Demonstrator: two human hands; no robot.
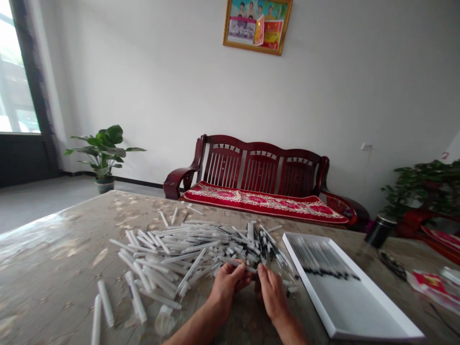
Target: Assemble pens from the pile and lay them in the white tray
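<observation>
A thin translucent pen barrel [248, 269] is pinched between the thumb and fingers of my left hand [227, 283], over the front of a large pile. My right hand [272, 289] is closed at the barrel's right end, its fingertips pressed together; what small part they grip is hidden. The pile of loose white pen barrels [158, 273] spreads behind and left of my hands. Small black and clear pen parts [264, 244] are mixed in at its right side. To the right, a shallow white box [362, 306] holds a row of black-tipped pens [323, 258] at its far end.
A few barrels [105, 303] lie apart at the table's [53, 282] front left. Beyond the box stand a black canister [380, 231], a dark cable [391, 264] and a red-and-white packet [431, 285]. A wooden bench [264, 175] is behind the table, with a potted plant [104, 148] left of it.
</observation>
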